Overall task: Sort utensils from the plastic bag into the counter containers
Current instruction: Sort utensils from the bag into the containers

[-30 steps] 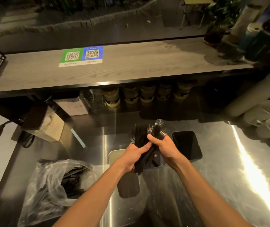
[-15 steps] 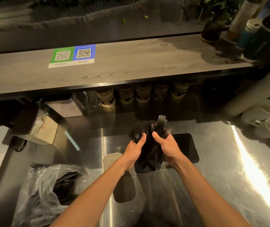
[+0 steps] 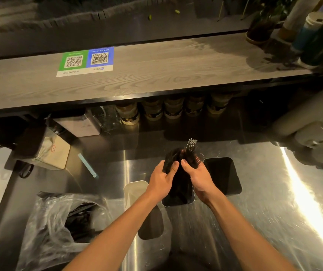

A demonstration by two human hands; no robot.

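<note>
Gripping a bundle of black forks [image 3: 184, 163] from both sides, left hand [image 3: 161, 181] and right hand [image 3: 200, 178] fingers wrapped round it | bundle upright, tines up, lower ends in middle container [image 3: 177, 199] | white container [image 3: 135, 189] left, dark container [image 3: 223, 176] right | plastic bag [image 3: 58, 227] with more black utensils lower left on steel counter [image 3: 254, 212]

- 2 hands: left hand [image 3: 161, 179], right hand [image 3: 200, 178]
- 1 bundle of black plastic forks [image 3: 184, 161], count unreadable
- 3 counter containers: white [image 3: 132, 189], middle [image 3: 178, 201], black [image 3: 223, 176]
- 1 plastic bag [image 3: 58, 227]
- 5 jars [image 3: 173, 109] under the shelf
- 2 QR codes [image 3: 86, 60]
- 1 pale blue straw [image 3: 87, 168]
</note>
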